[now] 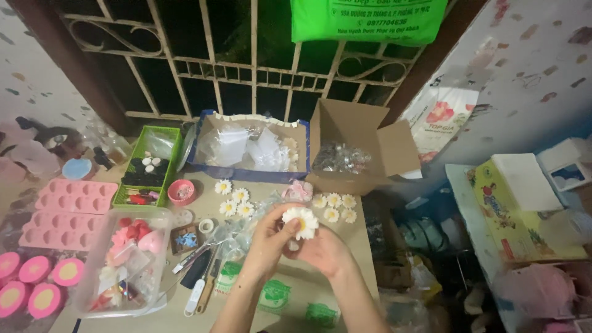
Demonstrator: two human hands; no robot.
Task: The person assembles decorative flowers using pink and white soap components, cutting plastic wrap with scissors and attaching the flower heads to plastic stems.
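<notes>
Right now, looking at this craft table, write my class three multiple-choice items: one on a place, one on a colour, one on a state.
1. Where does the open cardboard box stand?
A. At the far right of the table, by the window grille
B. On the pink moulds
C. Inside the green basket

2. What colour are the moulds at the left edge?
A. Blue
B. Pink
C. Black

3. How is the white daisy held?
A. Lying loose on the table
B. Between the left hand and right hand, above the table
C. Tucked in the clear tub

Answers: 1 A, its flaps are spread open beside the blue tray. 2 B, both sheets of cups are pink. 3 B, fingers of both hands close round it.
</notes>
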